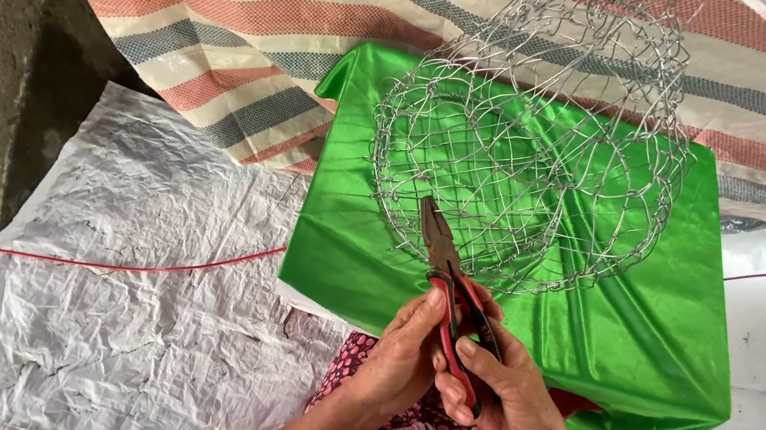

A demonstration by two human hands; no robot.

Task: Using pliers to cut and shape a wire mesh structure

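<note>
Fingers of both hands, left (403,350) and right (503,390), were clenched on the pliers (453,286), whose tip touched a wire basket (536,137) on green cloth (648,336); white sheet (136,310) covered the floor.

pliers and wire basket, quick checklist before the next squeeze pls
1. Both hands on the handles: left hand and right hand wrap the red-handled pliers: ok.
2. Plier nose at the wire basket rim: ok.
3. Which wire sits in the jaws: cannot tell.
4. Basket rests on the green cloth: ok.
5. Basket steadied by a hand: not ok, neither hand touches it.
6. Red cord away from the pliers: ok.
</note>
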